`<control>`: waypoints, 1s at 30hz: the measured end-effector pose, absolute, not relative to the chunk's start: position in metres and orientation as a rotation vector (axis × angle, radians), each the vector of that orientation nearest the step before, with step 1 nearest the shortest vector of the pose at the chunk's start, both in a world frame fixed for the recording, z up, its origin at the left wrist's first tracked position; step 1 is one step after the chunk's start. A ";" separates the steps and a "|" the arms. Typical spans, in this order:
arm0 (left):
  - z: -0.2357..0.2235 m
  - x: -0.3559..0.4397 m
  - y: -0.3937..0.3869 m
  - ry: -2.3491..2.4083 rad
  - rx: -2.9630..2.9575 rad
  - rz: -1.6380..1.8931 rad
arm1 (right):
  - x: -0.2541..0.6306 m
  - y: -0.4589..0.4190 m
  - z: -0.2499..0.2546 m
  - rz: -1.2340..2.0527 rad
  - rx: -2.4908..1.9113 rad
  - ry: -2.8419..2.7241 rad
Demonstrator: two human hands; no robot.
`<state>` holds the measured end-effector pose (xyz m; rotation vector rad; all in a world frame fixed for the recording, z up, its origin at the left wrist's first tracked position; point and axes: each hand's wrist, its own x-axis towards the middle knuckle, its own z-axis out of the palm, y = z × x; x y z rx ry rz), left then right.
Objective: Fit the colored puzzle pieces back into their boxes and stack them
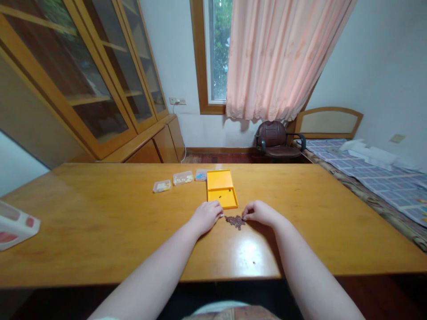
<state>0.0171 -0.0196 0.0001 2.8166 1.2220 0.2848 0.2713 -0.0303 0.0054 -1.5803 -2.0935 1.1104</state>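
A small heap of dark brown pieces [235,221] lies on the wooden table [140,240] between my hands. My left hand [207,215] rests at the heap's left side, fingers curled together just below the yellow box; whether a piece is in them is too small to tell. At the heap's right edge, my right hand [258,211] has thumb and fingers pinched at the pieces; what they grip is hidden. The yellow box [220,180] stands open behind the heap, its lid laid back, with a couple of dark pieces in its near half.
Left of the yellow box stand a clear box with blue contents [200,175] and two clear boxes [183,178] with pale pieces. A white plastic object [18,224] is at the table's left edge. One tiny dark piece [254,262] lies near the front edge.
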 end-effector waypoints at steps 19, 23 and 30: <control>0.007 0.010 -0.014 1.361 2.650 0.731 | 0.252 -0.022 0.006 0.687 -1.494 -1.833; 0.001 0.011 -0.009 1.509 2.574 0.817 | 0.273 -0.027 0.008 1.026 -1.517 -1.941; 0.000 0.014 -0.017 1.316 2.672 0.620 | 0.272 -0.028 -0.001 1.305 -1.471 -1.947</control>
